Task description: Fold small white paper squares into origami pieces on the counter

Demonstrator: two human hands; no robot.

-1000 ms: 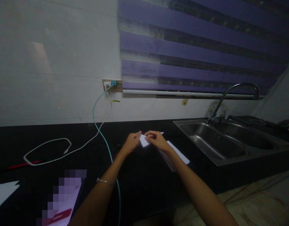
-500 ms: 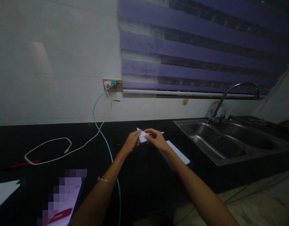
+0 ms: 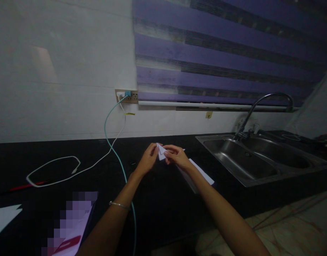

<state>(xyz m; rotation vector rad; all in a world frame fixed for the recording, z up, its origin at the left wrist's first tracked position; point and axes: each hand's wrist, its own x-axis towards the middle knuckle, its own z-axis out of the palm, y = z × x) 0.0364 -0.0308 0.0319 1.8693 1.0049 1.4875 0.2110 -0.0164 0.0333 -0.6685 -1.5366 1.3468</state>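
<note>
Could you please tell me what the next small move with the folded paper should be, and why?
I would probably press the folded paper along its slanting edge: the left hand and right hand hold it at opposite sides, though how flat that edge lies is unclear.

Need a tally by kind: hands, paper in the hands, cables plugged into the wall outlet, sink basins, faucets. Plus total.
Hands: 2 (left hand, right hand)
Folded paper in the hands: 1
Cables at the wall outlet: 2 (white cable, teal cable)
Sink basins: 2 (left basin, right basin)
Faucet: 1
Total: 8
</note>
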